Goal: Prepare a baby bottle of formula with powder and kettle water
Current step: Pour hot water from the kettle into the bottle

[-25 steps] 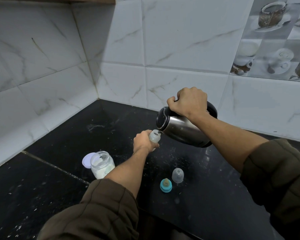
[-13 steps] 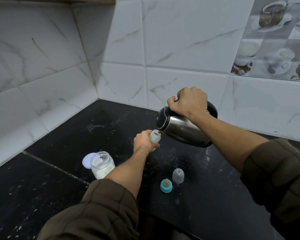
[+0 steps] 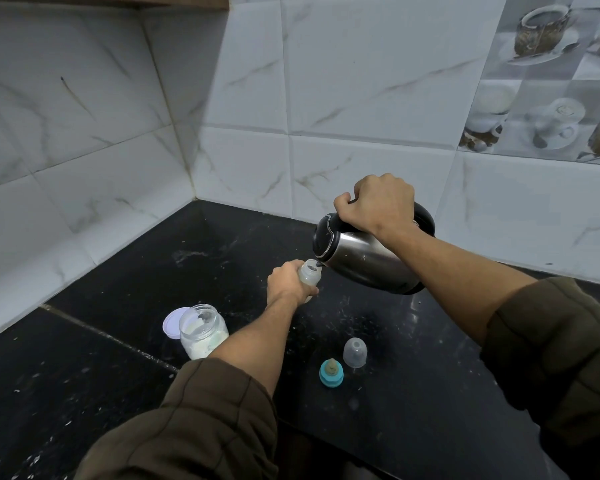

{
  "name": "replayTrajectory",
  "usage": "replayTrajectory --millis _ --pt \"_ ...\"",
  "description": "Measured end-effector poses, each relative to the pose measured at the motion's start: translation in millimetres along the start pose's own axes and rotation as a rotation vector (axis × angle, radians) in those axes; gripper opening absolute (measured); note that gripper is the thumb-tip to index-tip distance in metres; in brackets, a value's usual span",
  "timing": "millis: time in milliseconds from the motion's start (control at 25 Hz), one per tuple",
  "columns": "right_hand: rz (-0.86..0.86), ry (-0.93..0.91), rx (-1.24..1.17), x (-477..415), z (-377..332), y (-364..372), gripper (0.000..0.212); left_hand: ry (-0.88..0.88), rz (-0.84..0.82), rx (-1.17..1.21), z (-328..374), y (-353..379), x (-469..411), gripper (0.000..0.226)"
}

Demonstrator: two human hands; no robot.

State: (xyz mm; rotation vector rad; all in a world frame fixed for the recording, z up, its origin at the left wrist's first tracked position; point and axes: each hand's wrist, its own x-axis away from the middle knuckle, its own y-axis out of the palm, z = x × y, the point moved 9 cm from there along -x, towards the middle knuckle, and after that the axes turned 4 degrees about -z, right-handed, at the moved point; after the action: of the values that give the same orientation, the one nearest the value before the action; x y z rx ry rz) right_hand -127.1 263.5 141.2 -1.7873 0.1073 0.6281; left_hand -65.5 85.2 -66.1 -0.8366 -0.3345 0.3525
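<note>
My left hand grips a small clear baby bottle that stands on the black counter, its open mouth upward. My right hand holds the black handle of a steel kettle, which is tilted left with its spout right over the bottle's mouth. An open glass jar of white formula powder stands to the left of my forearm, its pale lid lying behind it. The teal ring with the teat and the clear dome cap sit on the counter nearer to me.
White marble-look tiled walls close the counter at the back and left, meeting in a corner. Pale specks are scattered over the counter. A wooden shelf edge shows at the top left.
</note>
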Motion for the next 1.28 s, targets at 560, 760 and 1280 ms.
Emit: replayTrajectory --millis 560,760,1280 --pt "0.002 -0.011 0.002 2.2 0.0 0.9 0.041 -0.008 -0.009 0.001 -1.7 1.0 1.7 0.060" --pt "0.005 -0.019 0.018 2.7 -1.0 0.1 0.040 -0.006 -0.013 -0.003 -1.8 2.2 3.6 0.059" --pt "0.011 -0.025 0.021 4.0 1.3 -1.3 0.040 0.006 -0.009 -0.004 0.9 0.8 7.2 0.059"
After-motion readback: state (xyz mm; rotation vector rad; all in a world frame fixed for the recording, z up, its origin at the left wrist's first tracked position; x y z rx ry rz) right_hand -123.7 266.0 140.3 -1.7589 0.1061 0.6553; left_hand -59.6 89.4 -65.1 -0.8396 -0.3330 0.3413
